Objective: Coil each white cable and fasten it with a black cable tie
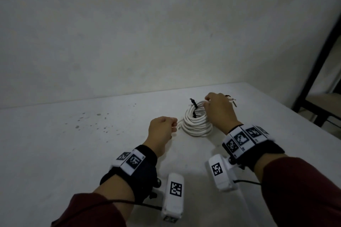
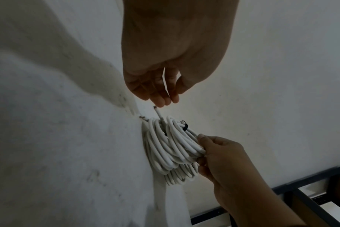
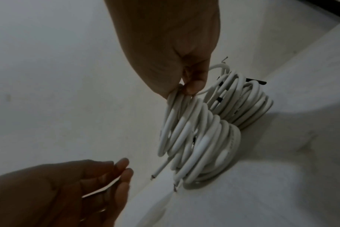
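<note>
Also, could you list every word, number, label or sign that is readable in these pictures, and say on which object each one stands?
No readable words or numbers.
Wrist bands: black-and-white square code markers, no letters.
Wrist cameras: the same kind of square marker, no letters.
White cable coil: faint print along the jacket, too blurred to read.

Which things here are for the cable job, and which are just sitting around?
For the job:
- white cable coil, gripped by the right hand
- black cable tie on the coil
- loose cable end near the left hand
- second tied coil behind

Just there:
- table
- black frame beside it
</note>
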